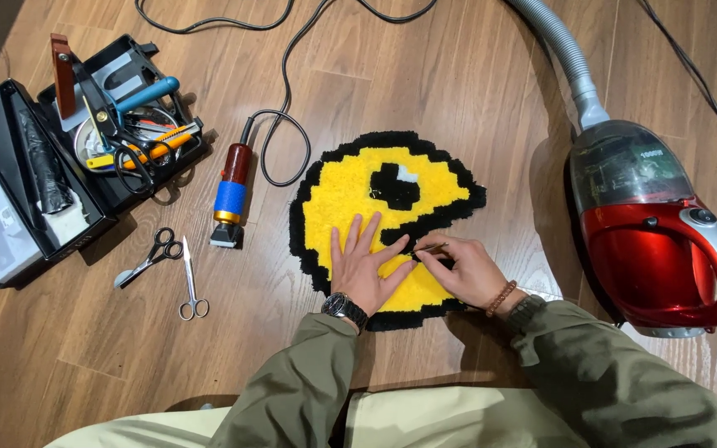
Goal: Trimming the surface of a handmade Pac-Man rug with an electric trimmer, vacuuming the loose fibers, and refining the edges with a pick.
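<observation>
Round yellow tufted rug with black pixel border [350, 187] lies on wooden floor [475, 91]. Left hand [364, 267] flat on pile, fingers spread; right hand [468, 270] pinched on thin metal tool [430, 247] at mouth edge — pile mostly tidy, black outline apparently being detailed. Two scissors [168, 265], red vacuum [657, 241] nearby.

A shaggy yellow tufted rug with a black pile border [350, 195] lies on matt brown wood-plank flooring [475, 75]. Beside it sit a glossy red plastic vacuum cleaner with a ribbed grey hose [653, 249], two pairs of shiny metal scissors [168, 261] and a black plastic toolbox [18, 207].
</observation>
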